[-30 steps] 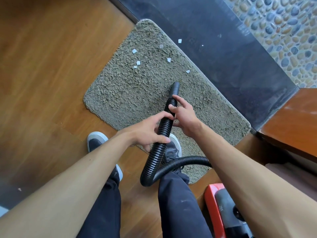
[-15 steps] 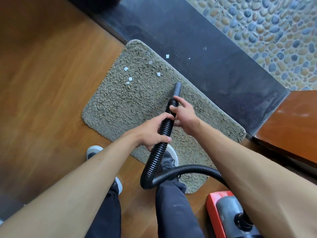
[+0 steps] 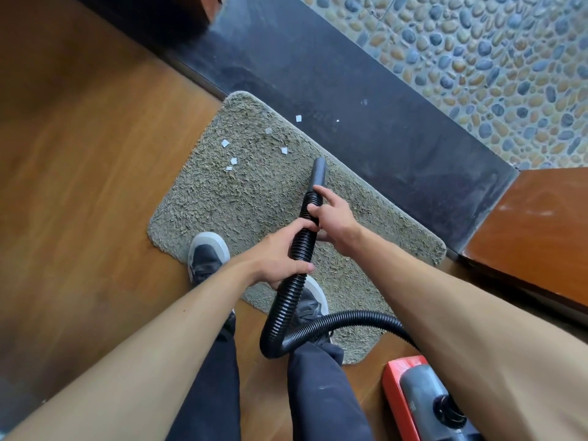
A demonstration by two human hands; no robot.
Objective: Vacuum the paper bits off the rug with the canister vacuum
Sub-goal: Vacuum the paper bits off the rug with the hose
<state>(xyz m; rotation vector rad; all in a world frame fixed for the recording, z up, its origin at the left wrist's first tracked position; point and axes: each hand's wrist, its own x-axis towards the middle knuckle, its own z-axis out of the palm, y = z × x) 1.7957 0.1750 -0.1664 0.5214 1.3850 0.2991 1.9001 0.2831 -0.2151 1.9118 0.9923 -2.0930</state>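
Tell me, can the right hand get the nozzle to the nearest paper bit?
Probably yes: the right hand holds the hose just behind the nozzle, and only bare rug lies between nozzle and paper bit.

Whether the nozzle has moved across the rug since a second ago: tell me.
Yes. The nozzle has advanced toward the edge of the rug beside the dark strip, nearing the closest paper bit.

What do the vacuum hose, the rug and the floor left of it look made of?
The vacuum hose looks like black corrugated plastic, flexible enough to loop. The rug is grey-green shaggy pile, probably synthetic fibre. The floor is brown wood or wood-look laminate: faint grain, satin sheen.
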